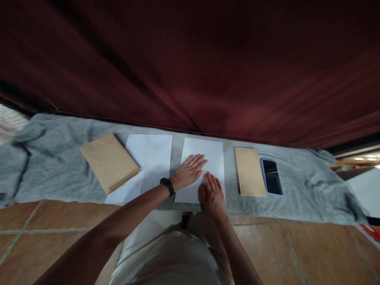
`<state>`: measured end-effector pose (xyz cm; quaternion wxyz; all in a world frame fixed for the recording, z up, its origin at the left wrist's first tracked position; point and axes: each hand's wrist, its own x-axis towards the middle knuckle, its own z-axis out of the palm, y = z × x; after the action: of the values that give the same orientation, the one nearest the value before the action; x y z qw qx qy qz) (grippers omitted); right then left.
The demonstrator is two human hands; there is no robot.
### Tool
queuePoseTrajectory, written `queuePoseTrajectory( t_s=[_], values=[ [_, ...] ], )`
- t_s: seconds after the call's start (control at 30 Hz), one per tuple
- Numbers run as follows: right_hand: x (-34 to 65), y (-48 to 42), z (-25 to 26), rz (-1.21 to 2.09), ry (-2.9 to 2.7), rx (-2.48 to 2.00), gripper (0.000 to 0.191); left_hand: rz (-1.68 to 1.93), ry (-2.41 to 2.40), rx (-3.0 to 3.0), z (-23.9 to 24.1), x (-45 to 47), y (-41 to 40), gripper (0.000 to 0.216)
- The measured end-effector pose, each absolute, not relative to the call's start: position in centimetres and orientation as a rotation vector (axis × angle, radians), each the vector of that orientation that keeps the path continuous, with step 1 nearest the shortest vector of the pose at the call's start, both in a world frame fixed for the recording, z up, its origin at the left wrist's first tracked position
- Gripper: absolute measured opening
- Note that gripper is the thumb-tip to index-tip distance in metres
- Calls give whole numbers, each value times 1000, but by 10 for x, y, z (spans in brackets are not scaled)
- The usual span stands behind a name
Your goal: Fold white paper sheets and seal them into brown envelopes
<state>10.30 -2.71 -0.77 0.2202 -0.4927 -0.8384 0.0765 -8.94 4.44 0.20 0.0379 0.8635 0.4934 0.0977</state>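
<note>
A white sheet of paper (202,148) lies in front of me on the grey cloth. My left hand (190,170) rests flat across its middle, fingers stretched toward the upper right. Close beside it, my right hand (213,194) presses on the sheet's lower right part, fingers extended and pointing up. Neither hand grips anything. To the left are more white paper (151,158) and a stack of brown envelopes (109,162) that overlaps its left side. On the right lies a narrower brown envelope (251,172), possibly more than one.
A phone (272,177) in a pale purple case lies right of the narrow envelope. The grey cloth (308,182) covers the long table and is wrinkled at both ends. A dark red curtain (190,71) hangs along the back edge. Tiled floor (264,245) shows below.
</note>
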Motion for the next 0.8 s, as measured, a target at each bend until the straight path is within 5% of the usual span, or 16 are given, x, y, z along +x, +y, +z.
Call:
queuePoseTrajectory(
  t_s=[0.63, 0.8],
  values=[
    [100, -27, -1, 220, -2304, -1396, 50, 405, 1886, 2440, -6, -104, 105, 61],
    [101, -26, -5, 222, -2305, -1399, 51, 409, 1566, 2594, -10, -68, 93, 53]
  ],
)
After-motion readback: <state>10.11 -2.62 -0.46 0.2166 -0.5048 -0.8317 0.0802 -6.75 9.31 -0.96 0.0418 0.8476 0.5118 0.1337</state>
